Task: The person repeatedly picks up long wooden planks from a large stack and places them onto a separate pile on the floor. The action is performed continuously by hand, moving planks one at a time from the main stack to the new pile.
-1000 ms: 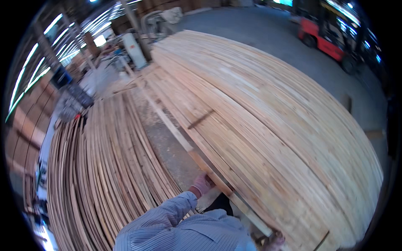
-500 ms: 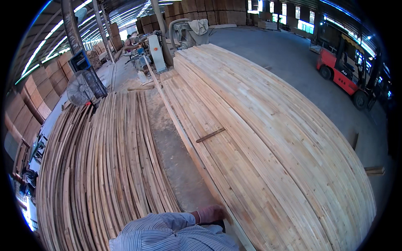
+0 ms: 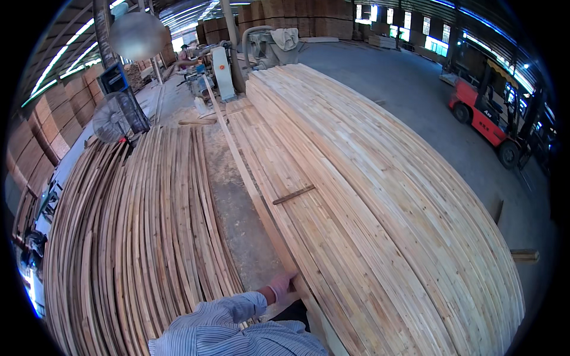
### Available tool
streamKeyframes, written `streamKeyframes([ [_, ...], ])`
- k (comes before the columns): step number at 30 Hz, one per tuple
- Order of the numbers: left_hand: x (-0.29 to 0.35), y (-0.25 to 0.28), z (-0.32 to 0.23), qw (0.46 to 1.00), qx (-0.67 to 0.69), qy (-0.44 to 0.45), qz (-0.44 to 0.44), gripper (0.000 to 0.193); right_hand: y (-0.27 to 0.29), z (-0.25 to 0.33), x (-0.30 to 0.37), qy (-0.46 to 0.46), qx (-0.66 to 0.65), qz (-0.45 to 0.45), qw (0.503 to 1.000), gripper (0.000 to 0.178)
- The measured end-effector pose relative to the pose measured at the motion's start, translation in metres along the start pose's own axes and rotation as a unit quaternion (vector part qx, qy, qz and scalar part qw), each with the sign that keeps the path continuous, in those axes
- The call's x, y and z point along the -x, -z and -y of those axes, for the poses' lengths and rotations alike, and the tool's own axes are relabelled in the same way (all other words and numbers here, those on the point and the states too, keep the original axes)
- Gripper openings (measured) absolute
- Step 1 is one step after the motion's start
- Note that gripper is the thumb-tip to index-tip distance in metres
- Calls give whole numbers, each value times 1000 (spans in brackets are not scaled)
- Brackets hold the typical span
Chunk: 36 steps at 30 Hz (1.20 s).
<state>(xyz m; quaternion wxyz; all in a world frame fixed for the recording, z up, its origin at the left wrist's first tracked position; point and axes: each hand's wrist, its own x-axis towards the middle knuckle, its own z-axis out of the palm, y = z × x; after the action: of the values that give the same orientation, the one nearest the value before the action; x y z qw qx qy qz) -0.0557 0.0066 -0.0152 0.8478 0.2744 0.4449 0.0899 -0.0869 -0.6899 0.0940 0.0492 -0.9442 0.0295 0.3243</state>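
My left hand [image 3: 281, 286], in a pale pinkish glove, reaches from a blue striped sleeve [image 3: 237, 307] to the side of a long, narrow wooden board [image 3: 261, 213]. The fingers close on the board's left edge; their tips are partly hidden. From near my body the board runs away toward a machine with a pale upright housing [image 3: 222, 74] at the far end. Directly right of it lies a low stack of planed boards [image 3: 314, 237], with a short dark stick [image 3: 294, 194] across its top. My right hand is out of sight.
Rough wooden strips [image 3: 148, 219] lie in a wide pile on the left, with a standing fan [image 3: 113, 118] behind. A taller stack of pale boards [image 3: 404, 196] fills the right. Farther off are a red forklift [image 3: 484, 115] and a person [image 3: 185, 56] near the machine.
My left hand has moved forward and slightly left, still at the board. The board's near part has shifted left in view. A blurred round grey shape now appears at upper left.
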Motion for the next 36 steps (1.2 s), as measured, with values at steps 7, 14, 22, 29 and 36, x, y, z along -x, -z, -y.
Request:
streamKeyframes([
  [7, -26, -12, -23, 999, -29, 2, 34, 43, -5, -31, -12, 44, 80, 22, 996, 53],
  [14, -102, 59, -85, 998, -55, -37, -10, 37, 6, 160, -9, 179, -94, -119, 972, 44],
  [22, 29, -15, 77, 908, -92, 297, 281, 23, -3, 333, -80, 105, -82, 3, 991, 67],
  [29, -22, 6, 99, 940, 26, 291, 177, 41, -33, 388, -101, 303, -162, -137, 929, 48],
  [36, -107, 49, -5, 990, 21, 136, 41, 48, -33, 311, -190, 219, -188, -209, 934, 47],
])
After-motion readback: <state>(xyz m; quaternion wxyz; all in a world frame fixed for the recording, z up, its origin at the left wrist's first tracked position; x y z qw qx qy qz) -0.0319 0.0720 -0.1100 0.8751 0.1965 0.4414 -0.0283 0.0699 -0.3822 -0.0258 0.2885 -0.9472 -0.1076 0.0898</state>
